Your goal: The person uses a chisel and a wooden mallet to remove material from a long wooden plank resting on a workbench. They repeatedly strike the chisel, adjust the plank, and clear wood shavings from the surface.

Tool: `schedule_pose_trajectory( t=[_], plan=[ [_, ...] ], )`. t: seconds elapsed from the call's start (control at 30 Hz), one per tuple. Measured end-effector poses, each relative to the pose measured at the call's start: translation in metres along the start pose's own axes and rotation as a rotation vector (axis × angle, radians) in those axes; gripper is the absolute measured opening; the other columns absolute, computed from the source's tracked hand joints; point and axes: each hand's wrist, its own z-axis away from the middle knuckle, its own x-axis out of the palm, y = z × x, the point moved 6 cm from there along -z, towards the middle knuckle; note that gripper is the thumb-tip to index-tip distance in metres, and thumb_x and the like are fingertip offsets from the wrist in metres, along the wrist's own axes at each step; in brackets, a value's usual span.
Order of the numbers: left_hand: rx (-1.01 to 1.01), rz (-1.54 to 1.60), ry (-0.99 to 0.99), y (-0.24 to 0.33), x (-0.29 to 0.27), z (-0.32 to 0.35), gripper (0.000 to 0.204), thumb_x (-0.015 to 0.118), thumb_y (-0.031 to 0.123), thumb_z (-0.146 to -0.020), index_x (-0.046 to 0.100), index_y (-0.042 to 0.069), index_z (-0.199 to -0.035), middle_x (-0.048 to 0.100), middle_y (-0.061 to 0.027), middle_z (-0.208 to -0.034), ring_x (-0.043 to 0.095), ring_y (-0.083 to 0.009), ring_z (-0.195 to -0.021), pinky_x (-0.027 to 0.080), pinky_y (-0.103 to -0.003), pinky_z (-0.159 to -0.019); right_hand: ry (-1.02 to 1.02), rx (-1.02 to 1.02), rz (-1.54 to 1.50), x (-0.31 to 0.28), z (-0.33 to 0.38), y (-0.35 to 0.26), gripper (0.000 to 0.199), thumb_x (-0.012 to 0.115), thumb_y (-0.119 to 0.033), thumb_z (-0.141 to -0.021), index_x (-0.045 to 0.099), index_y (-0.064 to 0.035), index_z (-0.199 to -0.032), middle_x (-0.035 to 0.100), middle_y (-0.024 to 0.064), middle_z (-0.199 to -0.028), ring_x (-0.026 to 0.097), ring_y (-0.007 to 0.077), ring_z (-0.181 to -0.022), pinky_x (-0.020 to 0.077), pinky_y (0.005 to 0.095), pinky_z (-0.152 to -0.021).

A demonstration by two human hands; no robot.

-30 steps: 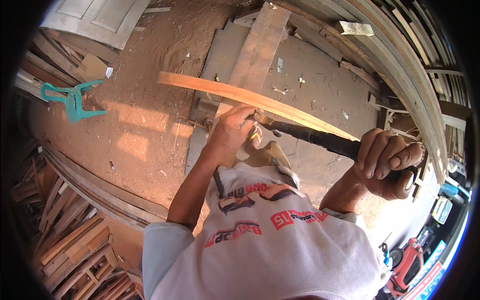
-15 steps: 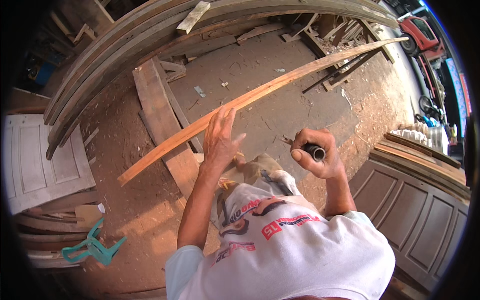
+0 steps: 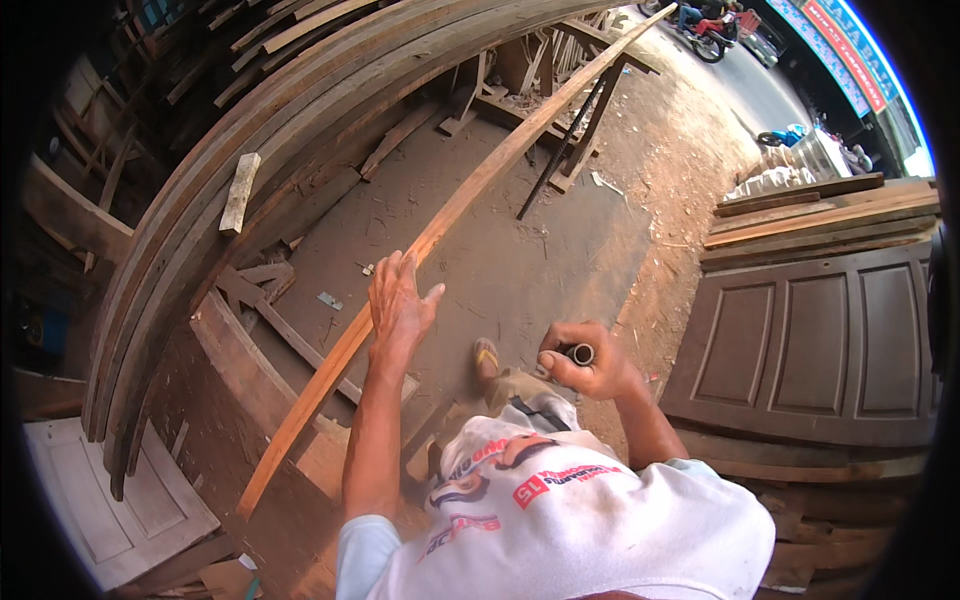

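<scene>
A long, narrow wooden strip (image 3: pixel 480 187) runs slantwise from near left to far right. My left hand (image 3: pixel 400 308) lies across it near its middle, fingers stretched over the wood and thumb held apart. Clear of the strip, my right hand (image 3: pixel 590 365) is closed in a fist around a tool with a dark tubular handle (image 3: pixel 580 354). The handle's hollow round end points up; the rest of the tool is hidden by the hand. Toward its far end the strip passes over a wooden trestle (image 3: pixel 580 150), and its near part crosses above a wide board (image 3: pixel 240 345).
Long curved beams (image 3: pixel 190 210) are stacked at left, with a short wood block (image 3: pixel 240 195) on top. A brown panelled door (image 3: pixel 825 345) and stacked planks (image 3: pixel 830 222) stand at right. A pale door (image 3: pixel 110 490) lies lower left. Motorbikes (image 3: pixel 708 42) are on the road beyond.
The view has swung to the right, so the strip appears steeper and more of the road shows. My left hand remains on the strip; my right hand still grips the tool.
</scene>
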Motion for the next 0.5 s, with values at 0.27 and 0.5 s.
schedule_pose_trajectory(
  t=[0.27, 0.5],
  plan=[
    [-0.138, -0.107, -0.210, 0.018, 0.071, -0.145, 0.085, 0.081, 0.035, -0.081, 0.040, 0.003, -0.149, 0.050, -0.0208, -0.144, 0.046, -0.0359, -0.136, 0.038, -0.048, -0.112, 0.072, 0.017, 0.080, -0.086, -0.054, 0.027, 0.017, 0.068, -0.018, -0.090, 0.065, -0.0032, -0.082, 0.056, 0.0050, -0.059, 0.048, 0.0115, -0.054, 0.0399, 0.0307, -0.051],
    [-0.283, 0.087, -0.467, 0.016, 0.095, -0.161, 0.066, 0.078, 0.033, -0.084, 0.050, 0.003, -0.137, 0.067, -0.0261, -0.114, 0.066, -0.0392, -0.108, 0.052, -0.049, -0.091, 0.012, 0.125, 0.133, -0.122, -0.073, 0.055, 0.021, 0.068, -0.022, -0.090, 0.065, -0.0016, -0.085, 0.063, 0.0126, -0.065, 0.057, 0.0216, -0.056, 0.0464, 0.0353, -0.057]
  ],
)
